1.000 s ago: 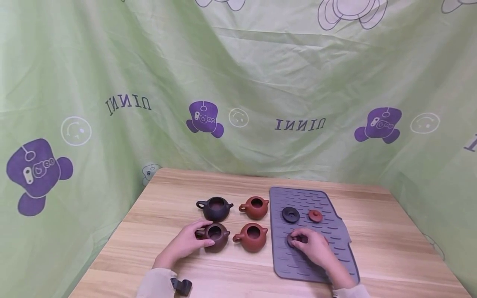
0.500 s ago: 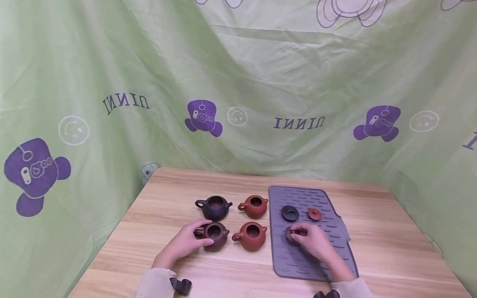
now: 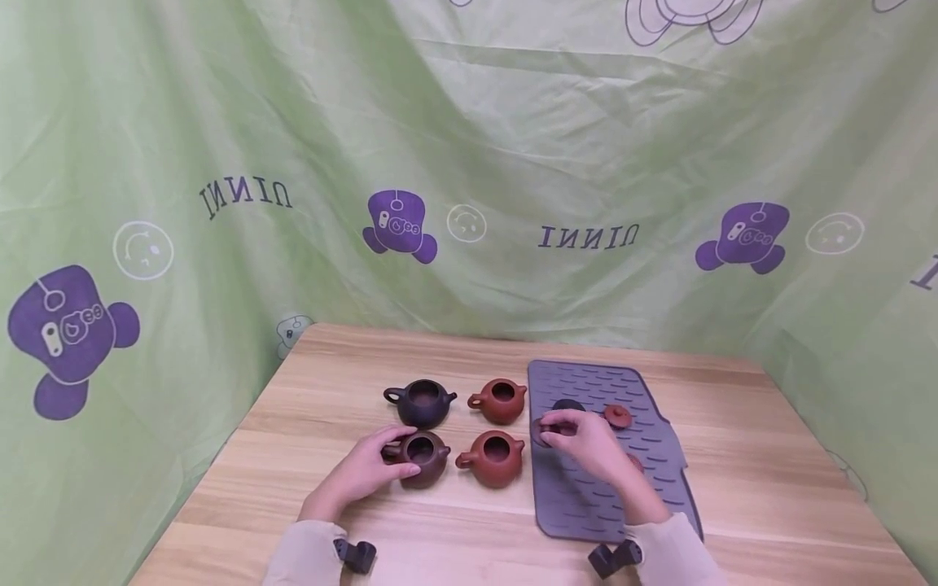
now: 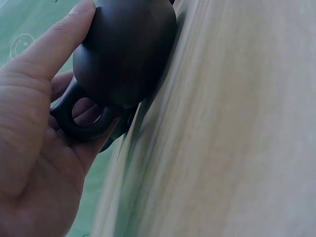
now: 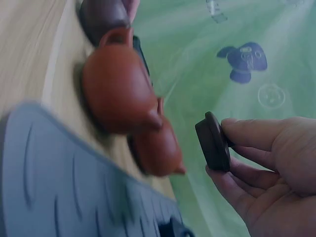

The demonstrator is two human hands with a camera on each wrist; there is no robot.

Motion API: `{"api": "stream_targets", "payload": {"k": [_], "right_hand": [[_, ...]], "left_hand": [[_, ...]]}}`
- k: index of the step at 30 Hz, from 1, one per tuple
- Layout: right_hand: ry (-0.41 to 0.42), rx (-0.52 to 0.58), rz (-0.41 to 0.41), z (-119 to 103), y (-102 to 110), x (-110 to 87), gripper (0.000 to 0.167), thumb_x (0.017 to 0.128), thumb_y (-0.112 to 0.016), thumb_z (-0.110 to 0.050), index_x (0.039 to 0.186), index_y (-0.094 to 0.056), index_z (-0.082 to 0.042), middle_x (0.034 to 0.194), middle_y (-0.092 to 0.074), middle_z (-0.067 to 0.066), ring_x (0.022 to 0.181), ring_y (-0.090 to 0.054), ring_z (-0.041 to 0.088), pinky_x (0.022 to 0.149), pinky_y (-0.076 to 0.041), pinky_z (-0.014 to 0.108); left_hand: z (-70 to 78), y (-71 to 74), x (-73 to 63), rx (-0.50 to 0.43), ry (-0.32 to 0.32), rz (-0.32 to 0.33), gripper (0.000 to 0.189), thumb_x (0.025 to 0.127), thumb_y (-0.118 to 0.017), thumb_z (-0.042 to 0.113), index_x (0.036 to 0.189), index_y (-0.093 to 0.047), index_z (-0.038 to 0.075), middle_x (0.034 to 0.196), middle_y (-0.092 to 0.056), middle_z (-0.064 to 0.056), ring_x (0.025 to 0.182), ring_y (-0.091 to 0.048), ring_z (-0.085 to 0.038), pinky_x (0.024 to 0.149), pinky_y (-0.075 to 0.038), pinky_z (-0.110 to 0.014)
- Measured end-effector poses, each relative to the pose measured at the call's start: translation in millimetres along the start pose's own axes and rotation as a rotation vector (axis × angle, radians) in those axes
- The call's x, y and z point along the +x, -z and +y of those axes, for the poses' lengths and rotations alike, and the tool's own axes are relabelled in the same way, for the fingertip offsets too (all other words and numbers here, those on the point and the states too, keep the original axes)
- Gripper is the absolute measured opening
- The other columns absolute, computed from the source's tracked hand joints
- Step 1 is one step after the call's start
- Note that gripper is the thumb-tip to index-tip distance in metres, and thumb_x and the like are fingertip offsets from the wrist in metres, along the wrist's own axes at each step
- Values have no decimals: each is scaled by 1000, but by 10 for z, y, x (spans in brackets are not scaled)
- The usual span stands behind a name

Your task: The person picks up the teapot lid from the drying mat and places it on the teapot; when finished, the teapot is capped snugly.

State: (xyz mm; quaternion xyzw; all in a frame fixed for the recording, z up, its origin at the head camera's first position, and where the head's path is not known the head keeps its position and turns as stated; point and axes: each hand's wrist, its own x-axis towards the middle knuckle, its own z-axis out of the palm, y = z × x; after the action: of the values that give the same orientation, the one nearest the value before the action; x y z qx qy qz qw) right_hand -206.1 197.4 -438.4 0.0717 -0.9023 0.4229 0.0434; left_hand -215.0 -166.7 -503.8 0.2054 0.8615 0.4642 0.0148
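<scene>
My left hand (image 3: 357,474) holds the dark brown teapot (image 3: 432,474) on the wooden table, thumb on its near side and fingers reaching behind. In the left wrist view its looped handle (image 4: 81,129) sits inside the curve of my hand. My right hand (image 3: 595,446) pinches a dark brown teapot lid (image 5: 214,143) between thumb and fingers. The lid is raised over the left edge of the grey mat (image 3: 579,522), its flange facing away from the palm. Behind that hand a black lid (image 3: 568,404) is partly hidden.
A black teapot (image 3: 421,413) stands lidless behind the brown one. Two red-brown teapots, a rear one (image 3: 506,413) and a front one (image 3: 495,474), stand lidless between my hands. On the mat lie a red lid (image 3: 618,416) and another red lid (image 3: 637,462), mostly covered by my right hand.
My right hand has lifted the brown lid off the mat and carried it left and away from me. The left hand stays on the brown teapot.
</scene>
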Motion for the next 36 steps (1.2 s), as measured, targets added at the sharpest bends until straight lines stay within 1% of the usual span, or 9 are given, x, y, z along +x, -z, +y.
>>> {"api": "stream_targets", "payload": {"k": [6,10,15,21,26,28,32,34,36], "right_hand": [[74,31,-50,-216,-172,83,16,81,-80,-10,95,-75,-11,94,-71,-1,86,-66,13,73,-53,28],[128,51,-76,-355,-310,136,16,80,-79,-9,95,-75,-10,93,-71,-1,87,-66,14,72,-54,27],[158,59,-113,-496,-506,193,14,80,-79,-12,94,-75,-11,92,-71,-2,88,-66,14,77,-53,28],[187,64,-142,-620,-749,218,14,80,-80,-15,93,-76,-12,89,-71,-4,86,-66,12,81,-52,31],[169,88,-151,-710,-926,220,15,79,-81,-15,93,-76,-11,85,-71,-5,78,-65,8,78,-51,27],[148,113,-158,-736,-981,221,16,79,-81,-15,94,-76,-11,85,-71,-4,73,-65,7,74,-51,25],[102,152,-169,-767,-1079,207,17,80,-81,-15,95,-75,-10,88,-70,-3,62,-65,12,59,-51,24],[100,133,-159,-773,-1128,199,16,80,-81,-16,95,-75,-12,90,-70,-4,64,-65,12,60,-50,24],[111,109,-146,-779,-1176,192,16,80,-81,-18,94,-75,-12,91,-70,-5,72,-64,11,65,-51,25]], "left_hand": [[-22,1,13,1,-8,-1,63,78,-82,34,130,-60,6,129,-59,-11,122,-51,-34,105,-34,-54],[-29,6,26,10,-31,-3,61,79,-82,33,129,-60,7,128,-59,-11,121,-51,-34,104,-35,-55],[-29,15,27,13,-58,-16,61,80,-81,33,130,-59,5,129,-58,-13,121,-51,-37,103,-35,-56],[-39,29,3,20,-70,-20,62,81,-81,32,131,-59,4,131,-57,-14,122,-50,-37,104,-35,-56],[-57,35,-16,-4,-70,-27,63,81,-80,33,132,-58,4,133,-56,-14,124,-49,-35,105,-34,-55],[-59,37,-15,-4,-78,-25,62,81,-80,33,132,-58,5,133,-56,-14,124,-49,-35,104,-34,-55],[-52,37,-11,-9,-82,-27,62,81,-80,33,132,-58,4,134,-55,-16,125,-48,-36,105,-34,-56],[-55,36,-9,-10,-74,-29,62,82,-80,34,132,-58,4,134,-55,-16,126,-47,-36,105,-33,-56],[-55,36,-8,-14,-68,-31,62,82,-80,33,132,-58,4,134,-55,-16,126,-47,-36,105,-33,-55]]}}
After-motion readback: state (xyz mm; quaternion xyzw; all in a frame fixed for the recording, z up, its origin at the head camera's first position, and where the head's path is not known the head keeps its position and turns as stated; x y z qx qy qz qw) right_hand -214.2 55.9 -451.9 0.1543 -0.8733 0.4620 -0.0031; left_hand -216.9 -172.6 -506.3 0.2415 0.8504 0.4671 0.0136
